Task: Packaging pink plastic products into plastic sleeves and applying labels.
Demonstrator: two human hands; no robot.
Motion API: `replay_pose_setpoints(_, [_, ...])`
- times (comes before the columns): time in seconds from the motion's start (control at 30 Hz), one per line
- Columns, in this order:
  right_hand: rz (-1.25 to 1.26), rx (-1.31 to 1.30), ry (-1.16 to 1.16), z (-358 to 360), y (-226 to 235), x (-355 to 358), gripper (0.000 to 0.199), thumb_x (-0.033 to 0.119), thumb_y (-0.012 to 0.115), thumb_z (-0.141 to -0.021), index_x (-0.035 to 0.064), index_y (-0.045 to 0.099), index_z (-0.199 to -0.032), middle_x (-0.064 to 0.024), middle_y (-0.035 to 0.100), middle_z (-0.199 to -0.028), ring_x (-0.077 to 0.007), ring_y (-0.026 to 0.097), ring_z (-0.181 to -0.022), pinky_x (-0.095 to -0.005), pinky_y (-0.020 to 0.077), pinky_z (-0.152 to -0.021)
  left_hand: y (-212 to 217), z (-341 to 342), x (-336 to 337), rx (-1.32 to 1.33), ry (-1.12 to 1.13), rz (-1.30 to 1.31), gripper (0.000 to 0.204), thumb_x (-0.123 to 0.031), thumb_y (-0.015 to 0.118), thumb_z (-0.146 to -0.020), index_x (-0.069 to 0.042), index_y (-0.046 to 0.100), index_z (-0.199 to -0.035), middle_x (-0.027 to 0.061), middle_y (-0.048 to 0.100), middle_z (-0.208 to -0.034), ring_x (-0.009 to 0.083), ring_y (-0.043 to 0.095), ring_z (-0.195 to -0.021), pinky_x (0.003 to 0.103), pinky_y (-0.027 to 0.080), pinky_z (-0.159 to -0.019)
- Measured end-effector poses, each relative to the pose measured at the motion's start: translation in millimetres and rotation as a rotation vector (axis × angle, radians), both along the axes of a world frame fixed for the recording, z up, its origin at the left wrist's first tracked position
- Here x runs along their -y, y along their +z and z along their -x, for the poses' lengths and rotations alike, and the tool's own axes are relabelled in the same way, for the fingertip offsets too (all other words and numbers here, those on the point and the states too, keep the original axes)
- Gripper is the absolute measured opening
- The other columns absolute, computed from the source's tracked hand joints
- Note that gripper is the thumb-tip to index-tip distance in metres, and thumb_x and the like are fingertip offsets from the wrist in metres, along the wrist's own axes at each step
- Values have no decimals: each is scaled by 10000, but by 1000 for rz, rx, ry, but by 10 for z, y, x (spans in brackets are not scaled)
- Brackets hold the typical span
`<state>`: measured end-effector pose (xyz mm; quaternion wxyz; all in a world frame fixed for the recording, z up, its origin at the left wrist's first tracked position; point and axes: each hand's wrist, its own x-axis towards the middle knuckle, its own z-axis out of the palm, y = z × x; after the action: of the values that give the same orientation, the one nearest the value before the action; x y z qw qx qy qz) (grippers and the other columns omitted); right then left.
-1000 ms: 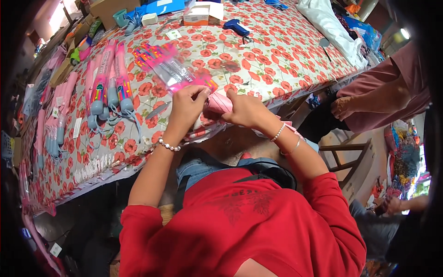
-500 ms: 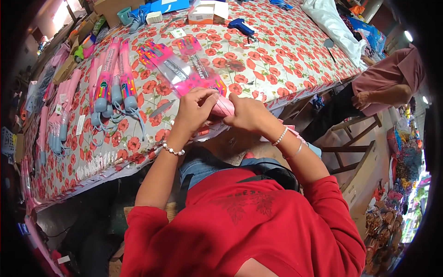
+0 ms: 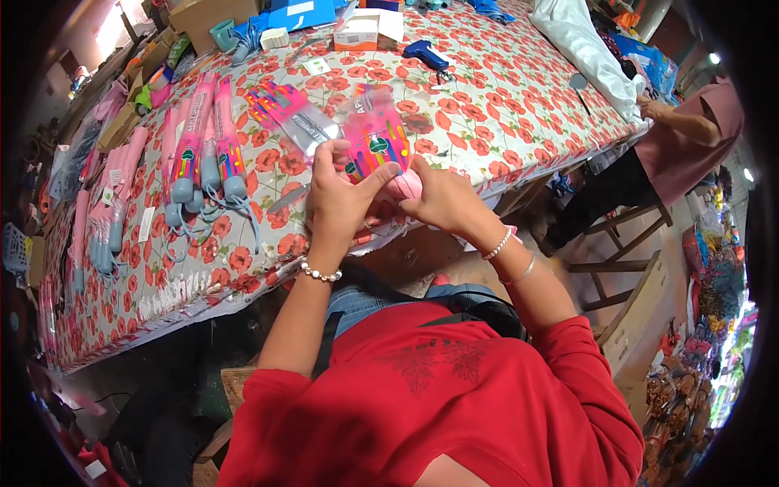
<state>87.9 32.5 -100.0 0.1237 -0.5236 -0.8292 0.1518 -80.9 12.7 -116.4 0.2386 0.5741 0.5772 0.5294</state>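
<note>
Sleeve point(image 3: 378, 140), printed pink plastic, one: held by thumb and fingers of my left hand point(image 3: 345, 199), at the near edge of the table point(image 3: 487, 109), lower end against a pink roll point(image 3: 408, 187). Roll gripped in my right hand point(image 3: 448, 200); whether it sits inside, I cannot tell. Second sleeve point(image 3: 304, 122): flat, beyond my left hand. Umbrellas point(image 3: 226, 134), pink, blue-grey handles: grouped leftward.

big table point(image 3: 507, 101) in a white, red-poppy-print cover, rough brown wooden stool point(image 3: 629, 321) on a dull greyish floor point(image 3: 675, 272), bright white glare point(image 3: 111, 31) upper left, small round white lamp point(image 3: 714, 58) upper right
</note>
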Motion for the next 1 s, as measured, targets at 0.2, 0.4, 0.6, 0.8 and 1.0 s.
replay_pose_setpoints(0.2, [-75,-51,0,38,111,15,449,317,603,-687,-19,483,-960,-220,631,-733,-384,603,-656,-423,460,-587,45,-95,6,589,-122,-8,559,-189,704,-813,10,406,-1242,104,589,-1031,123,588,-824,214,475,-667])
replay_pose_setpoints(0.4, [-63,-123,-7,16,206,47,426,323,613,-681,-20,518,-915,-202,624,-701,-351,594,-634,-392,459,-576,107,-221,34,784,-264,-248,521,-208,697,-826,37,433,-1202,103,604,-1006,121,587,-874,206,473,-708])
replay_pose_setpoints(0.6, [385,-659,80,100,374,73,411,325,617,-681,-30,578,-883,-176,616,-702,-282,572,-614,-343,458,-568,-268,-146,19,842,-254,1,384,-171,646,-865,1,512,-1182,104,623,-999,124,587,-904,214,463,-758])
replay_pose_setpoints(0.8, [693,-991,177,89,491,49,376,227,652,-700,-14,581,-980,-87,612,-741,-135,553,-659,-243,440,-587,-239,-206,31,1180,-576,-68,291,-169,638,-868,-8,573,-1102,72,631,-971,126,587,-870,223,441,-793])
replay_pose_setpoints(1.0, [81,-227,26,136,663,65,374,318,605,-693,0,624,-888,-140,623,-703,-257,546,-573,-336,455,-564,114,-76,81,1172,-621,-168,302,-163,634,-861,12,587,-1103,70,640,-1002,129,587,-892,240,433,-825])
